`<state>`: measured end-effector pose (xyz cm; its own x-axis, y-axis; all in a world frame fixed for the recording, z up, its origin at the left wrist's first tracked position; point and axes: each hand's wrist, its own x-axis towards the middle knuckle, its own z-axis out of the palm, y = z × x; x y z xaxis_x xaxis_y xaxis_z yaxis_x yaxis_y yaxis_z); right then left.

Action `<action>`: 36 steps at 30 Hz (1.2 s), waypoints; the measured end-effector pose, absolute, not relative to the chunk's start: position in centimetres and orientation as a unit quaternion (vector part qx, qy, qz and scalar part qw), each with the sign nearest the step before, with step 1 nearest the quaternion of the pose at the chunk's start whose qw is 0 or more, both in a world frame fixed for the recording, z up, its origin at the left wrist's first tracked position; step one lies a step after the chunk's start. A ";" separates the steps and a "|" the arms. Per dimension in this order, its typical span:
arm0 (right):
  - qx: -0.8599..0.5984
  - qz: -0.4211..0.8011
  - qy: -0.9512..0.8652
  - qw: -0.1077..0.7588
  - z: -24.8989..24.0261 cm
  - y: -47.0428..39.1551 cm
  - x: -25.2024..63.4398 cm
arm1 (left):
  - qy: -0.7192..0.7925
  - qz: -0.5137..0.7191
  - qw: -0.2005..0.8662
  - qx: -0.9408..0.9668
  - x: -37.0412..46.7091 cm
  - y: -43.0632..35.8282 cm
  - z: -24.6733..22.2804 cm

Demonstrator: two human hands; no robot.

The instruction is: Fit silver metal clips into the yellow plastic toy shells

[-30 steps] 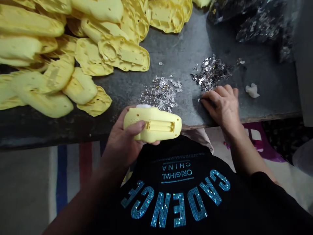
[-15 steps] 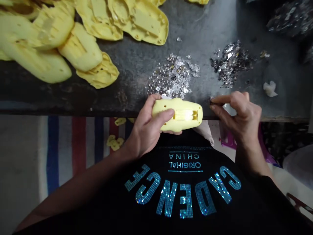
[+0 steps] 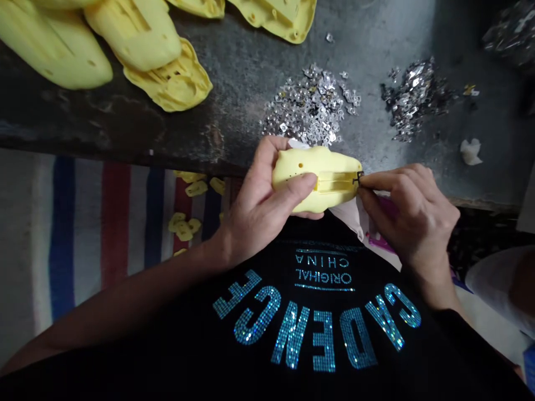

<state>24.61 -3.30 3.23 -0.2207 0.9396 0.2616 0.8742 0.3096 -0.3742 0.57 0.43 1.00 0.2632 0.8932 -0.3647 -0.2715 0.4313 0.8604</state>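
Observation:
A yellow plastic shell point(image 3: 334, 157) lies in my left hand point(image 3: 267, 195), with my thumb pressed on its upper face beside a long rectangular slot. My right hand point(image 3: 409, 209) pinches a small dark metal piece point(image 3: 358, 177) between thumb and forefinger. That piece is at the right end of the slot; whether it touches the shell is too small to tell. Just beyond the shell lies a heap of small silvery metal pieces point(image 3: 311, 106). A second, darker metal heap point(image 3: 416, 97) sits farther right.
More yellow shells point(image 3: 167, 81) are piled on the dark table point(image 3: 238, 67) at the upper left. A crumpled white scrap point(image 3: 471, 151) lies at the right. Yellow parts point(image 3: 184, 227) rest below the table on a striped sheet point(image 3: 115, 223).
My right hand has brought the small metal piece against or close to the shell's right end. The view has shifted, and the table and heaps appear at different places in it.

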 end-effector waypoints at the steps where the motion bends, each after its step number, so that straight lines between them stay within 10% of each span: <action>1: -0.586 0.066 -0.778 0.218 3.4 -3.4 24.4 | 0.448 0.409 0.715 0.349 0.5 0.3 1.0; 26: -0.566 0.046 -0.755 0.328 2.6 -4.2 23.9 | 0.398 0.426 0.744 0.327 0.5 -0.2 -0.1; 36: -0.574 0.353 -0.606 0.423 0.2 -2.1 25.5 | 0.403 0.437 0.691 0.411 0.4 -1.1 0.9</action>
<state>25.51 -2.06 0.16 0.0161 0.9940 0.1086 0.3974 0.0933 -0.9129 0.37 -1.09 0.92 0.2943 0.9352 -0.1970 -0.2727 0.2797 0.9205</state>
